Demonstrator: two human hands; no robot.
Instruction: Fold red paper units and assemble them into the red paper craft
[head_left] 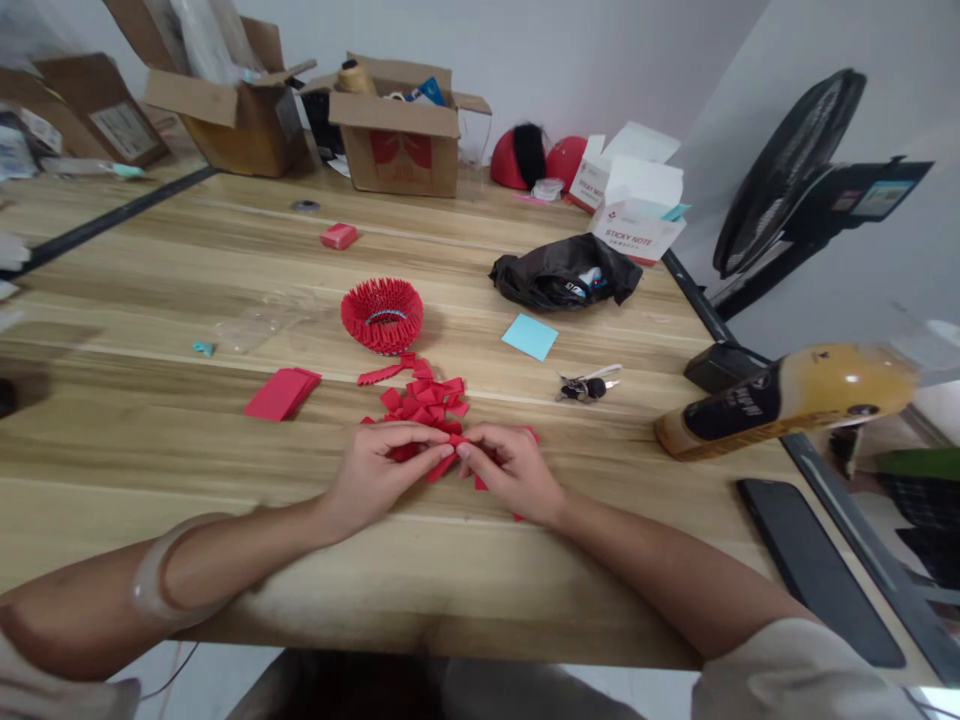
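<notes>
My left hand (386, 465) and my right hand (514, 470) meet near the table's front edge, both pinching a small piece of folded red paper (454, 440). Just beyond my fingers lies a loose pile of folded red paper pieces (424, 400). More red paper shows partly under my right hand. Behind the pile stands a red bowl built of many folded paper pieces (382, 315), with a light blue band inside. To the left rests a stack of red paper sheets (282, 393).
A light blue sheet (529, 337), keys (589, 386) and a black plastic bag (566, 272) lie to the right. A yellow bottle (780, 400) and a phone (817, 570) are near the right edge. Cardboard boxes (401, 145) and a fan (787, 170) stand behind.
</notes>
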